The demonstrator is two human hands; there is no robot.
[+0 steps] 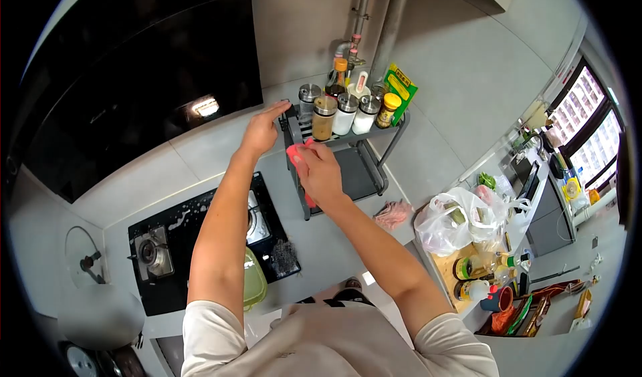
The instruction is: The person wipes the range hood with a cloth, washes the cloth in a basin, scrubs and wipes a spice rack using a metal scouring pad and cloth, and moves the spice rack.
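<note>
A black two-tier spice rack [361, 170] stands on the counter against the wall. My left hand [261, 131] reaches to its upper left corner, fingers stretched out along the top edge; the thumb is hidden. A pink cloth [294, 151] is bunched in my closed right hand [321, 176], held at the rack's left side just below the top shelf. The top shelf carries jars with metal lids, including a brown-filled jar [324, 119] and a white-filled jar [365, 116]. A bottle with an orange cap [340, 69], a yellow-lidded jar [388, 109] and a green-yellow packet [401, 86] are there too.
Left of the rack is a black gas stove [200, 223] with suds and a dark scouring pad [284, 257]. A green tray [253, 280] lies by its front edge. A pinkish rag [393, 214] and white plastic bags [448, 223] are to the right. A black hood [147, 76] hangs above.
</note>
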